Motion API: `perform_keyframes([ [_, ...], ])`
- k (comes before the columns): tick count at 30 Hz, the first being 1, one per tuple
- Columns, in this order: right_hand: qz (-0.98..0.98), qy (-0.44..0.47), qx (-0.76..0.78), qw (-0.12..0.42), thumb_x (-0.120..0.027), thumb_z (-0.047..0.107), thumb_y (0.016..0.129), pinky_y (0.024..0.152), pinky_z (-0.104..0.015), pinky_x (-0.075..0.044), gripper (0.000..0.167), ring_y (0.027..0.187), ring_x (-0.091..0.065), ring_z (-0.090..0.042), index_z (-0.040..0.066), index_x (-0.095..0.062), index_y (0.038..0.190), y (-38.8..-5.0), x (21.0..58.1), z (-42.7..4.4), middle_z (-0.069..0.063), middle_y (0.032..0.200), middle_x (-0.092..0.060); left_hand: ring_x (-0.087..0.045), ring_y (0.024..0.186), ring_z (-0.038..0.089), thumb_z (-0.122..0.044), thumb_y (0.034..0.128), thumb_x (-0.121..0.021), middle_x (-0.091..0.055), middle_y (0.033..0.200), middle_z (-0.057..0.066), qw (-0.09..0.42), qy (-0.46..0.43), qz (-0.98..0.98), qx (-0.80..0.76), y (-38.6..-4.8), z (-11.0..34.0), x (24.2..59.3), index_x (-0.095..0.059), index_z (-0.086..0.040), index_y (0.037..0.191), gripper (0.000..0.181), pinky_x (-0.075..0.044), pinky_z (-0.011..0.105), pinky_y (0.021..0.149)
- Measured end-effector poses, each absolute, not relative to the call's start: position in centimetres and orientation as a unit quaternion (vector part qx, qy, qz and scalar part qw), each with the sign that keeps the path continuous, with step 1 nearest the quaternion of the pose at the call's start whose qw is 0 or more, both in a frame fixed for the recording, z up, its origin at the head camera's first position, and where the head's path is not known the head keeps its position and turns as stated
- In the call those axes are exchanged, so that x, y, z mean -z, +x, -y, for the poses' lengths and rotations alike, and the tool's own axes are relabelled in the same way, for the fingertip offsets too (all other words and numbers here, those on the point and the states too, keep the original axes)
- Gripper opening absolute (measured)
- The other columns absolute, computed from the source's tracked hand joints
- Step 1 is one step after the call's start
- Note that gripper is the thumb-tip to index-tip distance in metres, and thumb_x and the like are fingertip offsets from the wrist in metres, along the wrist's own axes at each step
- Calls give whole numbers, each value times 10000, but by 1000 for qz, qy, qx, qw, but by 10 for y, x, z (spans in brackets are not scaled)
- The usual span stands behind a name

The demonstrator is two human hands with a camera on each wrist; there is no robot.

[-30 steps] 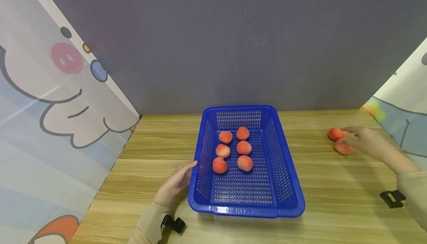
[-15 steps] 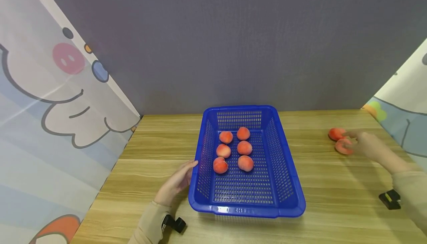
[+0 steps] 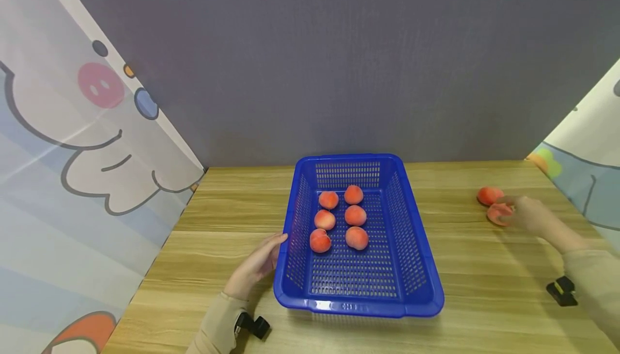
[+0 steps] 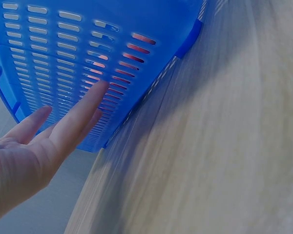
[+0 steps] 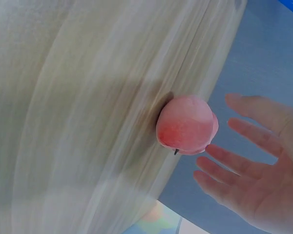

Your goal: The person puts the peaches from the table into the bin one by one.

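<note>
A blue perforated plastic basket (image 3: 421,268) stands mid-table with several red-orange peaches (image 3: 357,238) in two rows inside. My left hand (image 3: 259,262) rests at its left rim; in the left wrist view the extended fingers (image 4: 88,105) lie along the slotted outer wall, and the thumb is mostly out of frame. Two more peaches lie close together on the table at right, a farther one (image 3: 489,195) and a nearer one (image 3: 499,214). My right hand (image 3: 528,216) hovers beside the nearer peach, partly covering it. The right wrist view shows its fingers spread, with a peach (image 5: 185,124) just beyond the fingertips.
The wood-grain table (image 3: 223,203) ends at a dark grey backdrop (image 3: 339,63). Cartoon-printed sheets border it at left (image 3: 87,182) and right (image 3: 591,176). A small black device (image 3: 562,290) is worn at the right wrist, another (image 3: 254,326) at the left.
My right hand has shifted slightly left and down, closer over the nearer peach. The left hand, the basket and the peaches in it have stayed in place.
</note>
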State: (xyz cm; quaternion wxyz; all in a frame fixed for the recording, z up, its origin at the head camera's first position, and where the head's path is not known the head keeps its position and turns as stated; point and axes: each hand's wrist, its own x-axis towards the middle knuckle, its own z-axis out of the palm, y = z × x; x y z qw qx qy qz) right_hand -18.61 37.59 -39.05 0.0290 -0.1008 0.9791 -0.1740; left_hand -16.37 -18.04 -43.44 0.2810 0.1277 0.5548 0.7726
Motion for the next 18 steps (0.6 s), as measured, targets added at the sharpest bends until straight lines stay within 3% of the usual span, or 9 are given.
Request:
perform_keyframes([
  [7,-983,-110,145,6,-602,118,747,530,-397,-447,322,582,-514,-246,-139,-570,938,-192,394,-376,-248,717,-590,-615,798,95,-175,959,-328,-648,902,-24,277,130,-553,-775,-164,180,435,-519,-129,1068,224,-514,250,676],
  [13,-983,-105,152,4,-616,122,768,582,-479,-457,286,659,-562,-396,-126,-587,906,-195,398,-375,-282,767,-590,-616,795,95,-172,962,-324,-649,899,-27,276,134,-555,-773,-164,181,436,-524,-129,1055,225,-514,252,679],
  [18,-983,-103,148,17,-589,108,799,563,-477,-450,310,639,-551,-377,-166,-552,940,-196,400,-373,-250,709,-575,-615,801,92,-165,964,-315,-647,904,-31,278,135,-556,-772,-164,180,435,-525,-132,1057,232,-512,250,685],
])
